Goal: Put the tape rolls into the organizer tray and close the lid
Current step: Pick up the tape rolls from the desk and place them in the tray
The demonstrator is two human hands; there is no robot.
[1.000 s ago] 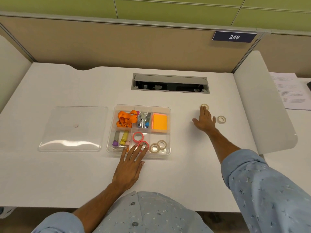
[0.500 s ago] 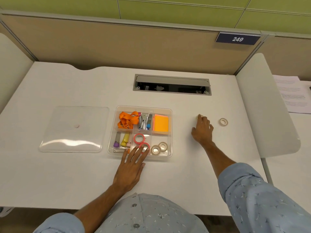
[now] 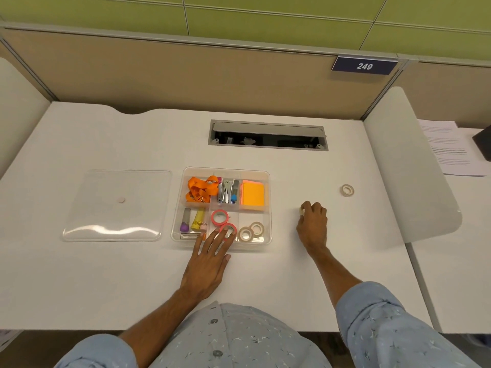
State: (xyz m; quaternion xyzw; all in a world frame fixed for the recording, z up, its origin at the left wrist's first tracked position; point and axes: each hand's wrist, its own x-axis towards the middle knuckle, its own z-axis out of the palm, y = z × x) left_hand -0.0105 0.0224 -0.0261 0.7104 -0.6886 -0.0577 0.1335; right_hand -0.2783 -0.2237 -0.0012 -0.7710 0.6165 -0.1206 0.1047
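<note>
Clear organizer tray [image 3: 267, 208] sits open with two pink tape rolls [image 3: 219, 217] and two beige ones [image 3: 251, 231] lying flat inside. Another beige roll [image 3: 347, 190] lies well off right, and the clear lid [image 3: 117, 204] lies flat just left of the tray.

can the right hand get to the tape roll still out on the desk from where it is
Probably yes. The loose roll lies on bare desk just beyond and right of the right hand, nothing between. But that hand already seems to hold another roll, so its grip is taken.
</note>
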